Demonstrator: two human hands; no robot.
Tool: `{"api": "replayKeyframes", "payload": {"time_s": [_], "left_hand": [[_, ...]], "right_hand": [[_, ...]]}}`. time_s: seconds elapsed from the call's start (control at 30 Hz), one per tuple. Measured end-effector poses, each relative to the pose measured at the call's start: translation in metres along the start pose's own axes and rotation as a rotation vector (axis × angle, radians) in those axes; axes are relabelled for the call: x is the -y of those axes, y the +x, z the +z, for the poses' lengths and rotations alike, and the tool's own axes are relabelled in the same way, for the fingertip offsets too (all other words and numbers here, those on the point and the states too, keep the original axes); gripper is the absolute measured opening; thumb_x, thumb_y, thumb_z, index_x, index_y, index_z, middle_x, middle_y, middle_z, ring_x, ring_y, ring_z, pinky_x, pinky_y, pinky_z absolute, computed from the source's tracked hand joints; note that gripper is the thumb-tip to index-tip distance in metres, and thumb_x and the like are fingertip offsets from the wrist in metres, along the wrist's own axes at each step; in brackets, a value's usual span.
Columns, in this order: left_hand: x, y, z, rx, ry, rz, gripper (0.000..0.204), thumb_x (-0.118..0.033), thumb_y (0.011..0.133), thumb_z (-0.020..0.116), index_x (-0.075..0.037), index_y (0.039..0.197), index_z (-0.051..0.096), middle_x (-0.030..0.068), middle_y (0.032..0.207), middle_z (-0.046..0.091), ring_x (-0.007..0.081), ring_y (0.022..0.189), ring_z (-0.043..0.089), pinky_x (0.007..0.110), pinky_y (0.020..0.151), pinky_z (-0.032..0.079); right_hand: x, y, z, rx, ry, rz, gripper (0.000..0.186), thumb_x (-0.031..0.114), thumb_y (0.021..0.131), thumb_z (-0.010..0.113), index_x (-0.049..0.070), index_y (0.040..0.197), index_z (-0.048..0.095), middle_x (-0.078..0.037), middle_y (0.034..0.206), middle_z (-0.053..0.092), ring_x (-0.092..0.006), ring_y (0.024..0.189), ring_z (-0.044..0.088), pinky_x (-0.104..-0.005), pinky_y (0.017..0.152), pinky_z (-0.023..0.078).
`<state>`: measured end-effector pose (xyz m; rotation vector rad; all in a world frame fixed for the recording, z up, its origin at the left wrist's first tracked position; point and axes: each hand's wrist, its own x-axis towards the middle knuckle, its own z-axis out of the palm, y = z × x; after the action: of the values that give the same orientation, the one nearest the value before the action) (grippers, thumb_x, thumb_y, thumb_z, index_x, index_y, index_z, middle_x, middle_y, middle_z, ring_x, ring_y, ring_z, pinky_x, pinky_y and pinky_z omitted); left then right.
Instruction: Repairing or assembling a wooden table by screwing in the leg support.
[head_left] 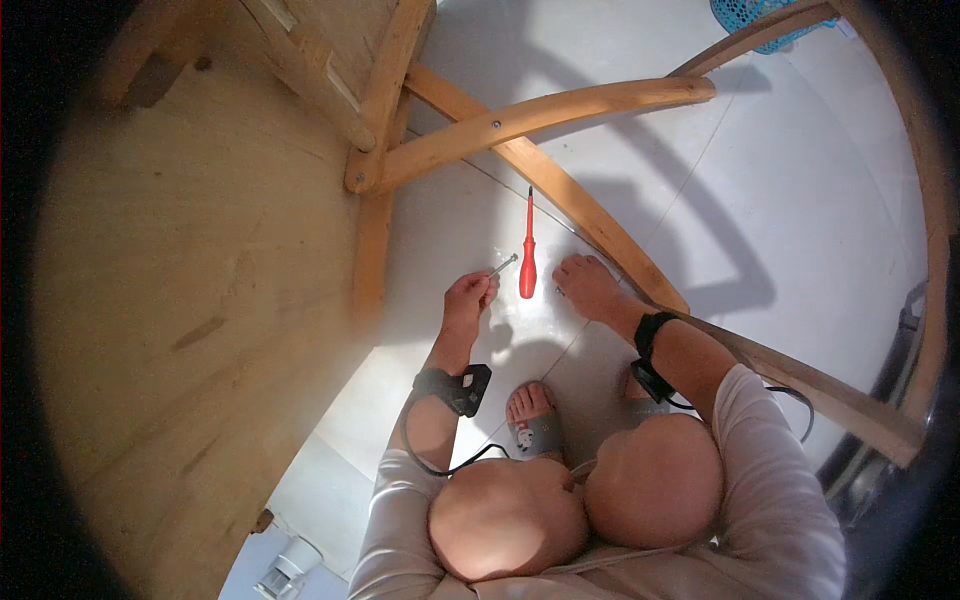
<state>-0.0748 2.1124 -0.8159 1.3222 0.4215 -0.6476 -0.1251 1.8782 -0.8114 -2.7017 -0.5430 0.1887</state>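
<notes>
My left hand (469,298) pinches a metal bolt (503,265), its head end pointing up and to the right. Just right of the bolt, a red screwdriver (528,265) lies on the white floor, its dark tip pointing away from me. On the screwdriver's other side, my right hand (590,286) is low over the floor with its fingers curled together. A tiny shiny spot shows by those fingers; whether it is a held part cannot be made out. Both hands are apart from the screwdriver.
Crossed wooden legs (560,110) of a folding frame, with bolts in their joints, span the floor beyond my hands. A large wooden panel (200,300) rises at left. A blue perforated basket (745,15) stands at the far right. A white fitting (290,570) is at lower left.
</notes>
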Motion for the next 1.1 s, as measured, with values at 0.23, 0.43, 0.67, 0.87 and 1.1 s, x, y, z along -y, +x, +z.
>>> {"api": "replayKeyframes", "payload": {"time_s": [0.23,0.43,0.67,0.87,1.1], "left_hand": [[-0.01,-0.012,0.001,0.039,-0.248,-0.098,0.016,-0.013,0.086,0.051,-0.001,0.096,0.054,0.005,0.079,0.057,0.0085,0.067,0.051,0.017,0.058,0.043],[-0.016,-0.012,0.013,0.274,-0.443,0.024,0.015,-0.014,0.086,0.05,-0.003,0.095,0.054,0.0047,0.079,0.056,0.0124,0.072,0.051,0.023,0.066,0.043],[-0.033,-0.015,0.026,0.49,-0.587,0.11,0.017,-0.009,0.087,0.046,0.0,0.1,0.053,0.0086,0.089,0.057,0.0133,0.08,0.053,0.025,0.074,0.044],[-0.042,-0.02,0.049,0.474,-0.473,0.042,0.021,-0.01,0.089,0.042,0.002,0.104,0.051,0.013,0.097,0.056,0.0218,0.092,0.054,0.034,0.084,0.043],[-0.032,-0.009,0.038,0.495,-0.401,0.092,0.023,-0.013,0.089,0.042,0.003,0.103,0.051,0.0154,0.1,0.055,0.025,0.096,0.053,0.035,0.086,0.042]], "right_hand": [[-0.012,0.011,-0.012,0.114,0.073,0.049,0.01,0.011,0.07,0.056,0.003,0.076,0.055,-0.011,0.079,0.054,-0.0268,0.081,0.054,-0.0365,0.07,0.044],[0.004,0.034,-0.038,-0.184,1.039,0.231,0.009,0.003,0.075,0.05,0.0,0.082,0.054,-0.005,0.067,0.056,-0.0146,0.063,0.054,-0.0272,0.059,0.044],[0.048,0.043,-0.088,-0.058,1.467,0.152,0.012,0.001,0.081,0.051,-0.002,0.091,0.054,-0.004,0.075,0.057,-0.0079,0.064,0.053,-0.0207,0.058,0.044],[0.055,0.046,-0.093,-0.277,1.132,-0.069,0.014,-0.001,0.076,0.056,0.0,0.09,0.055,-0.002,0.074,0.055,-0.0067,0.063,0.05,-0.019,0.053,0.043],[0.061,0.048,-0.095,-0.34,1.143,-0.118,0.012,-0.001,0.074,0.057,0.0,0.086,0.056,-0.002,0.072,0.054,-0.0055,0.061,0.048,-0.0186,0.052,0.041]]}}
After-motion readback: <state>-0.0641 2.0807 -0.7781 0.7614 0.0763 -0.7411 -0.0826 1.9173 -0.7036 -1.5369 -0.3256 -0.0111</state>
